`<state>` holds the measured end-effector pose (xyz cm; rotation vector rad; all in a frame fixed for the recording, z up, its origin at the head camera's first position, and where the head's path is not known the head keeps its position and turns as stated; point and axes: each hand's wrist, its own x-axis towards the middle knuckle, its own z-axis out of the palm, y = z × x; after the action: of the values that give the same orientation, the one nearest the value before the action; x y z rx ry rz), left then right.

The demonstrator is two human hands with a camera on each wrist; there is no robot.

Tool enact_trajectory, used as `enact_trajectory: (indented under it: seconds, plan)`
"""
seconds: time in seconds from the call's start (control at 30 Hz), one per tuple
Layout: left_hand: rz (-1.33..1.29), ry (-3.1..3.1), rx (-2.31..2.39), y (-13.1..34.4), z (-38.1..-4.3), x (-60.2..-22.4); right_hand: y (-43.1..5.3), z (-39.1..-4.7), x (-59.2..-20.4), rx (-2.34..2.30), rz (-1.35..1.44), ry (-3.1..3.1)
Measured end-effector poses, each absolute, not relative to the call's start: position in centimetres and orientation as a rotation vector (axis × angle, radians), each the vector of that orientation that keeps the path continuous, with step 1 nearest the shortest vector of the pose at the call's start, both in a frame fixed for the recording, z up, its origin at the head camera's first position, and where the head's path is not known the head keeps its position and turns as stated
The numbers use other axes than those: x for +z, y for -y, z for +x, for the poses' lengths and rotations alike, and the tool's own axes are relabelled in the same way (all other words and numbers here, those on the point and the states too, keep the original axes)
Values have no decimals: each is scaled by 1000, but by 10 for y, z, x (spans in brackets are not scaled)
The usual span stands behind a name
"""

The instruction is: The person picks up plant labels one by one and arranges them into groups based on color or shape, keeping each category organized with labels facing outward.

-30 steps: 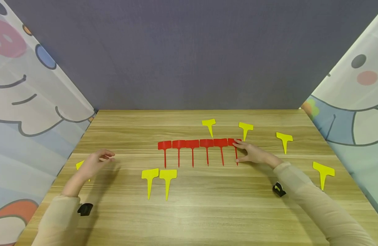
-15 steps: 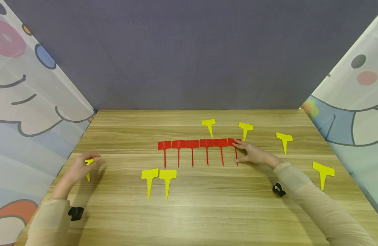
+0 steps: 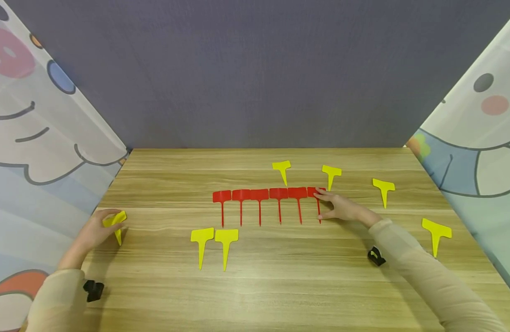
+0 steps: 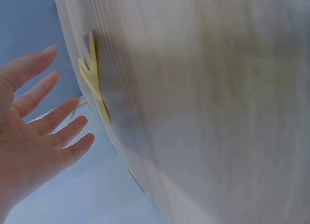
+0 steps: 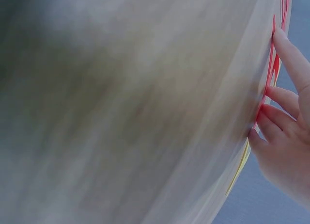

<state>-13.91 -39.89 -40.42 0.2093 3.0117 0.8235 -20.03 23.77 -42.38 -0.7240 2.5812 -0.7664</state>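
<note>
At the table's left side, my left hand hovers over a yellow T-shaped plant label. In the left wrist view its fingers are spread and stand apart from the label. My right hand rests on the rightmost red T-shaped plant label, its fingertips on the head and the thumb by the stem. The fingers cover part of that label. In the right wrist view, fairly straight fingers touch it. Several more red labels continue this row leftward, heads side by side and stems toward me.
Two yellow labels lie side by side in front of the red row. More yellow labels lie at the back and along the right. A grey wall stands behind the wooden table.
My left hand has moved left and slightly down, reaching over the yellow plant label at the left. The right hand has stayed on the red label.
</note>
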Motion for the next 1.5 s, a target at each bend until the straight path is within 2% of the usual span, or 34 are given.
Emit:
enact_trajectory:
  seconds: [0.4, 1.5]
  plan:
    - [123, -2983, 795, 412, -140, -409, -237, -199, -423, -755, -735, -2592]
    - [88, -2951, 604, 435, -151, -419, -236, -198, -422, -728, -786, -2627]
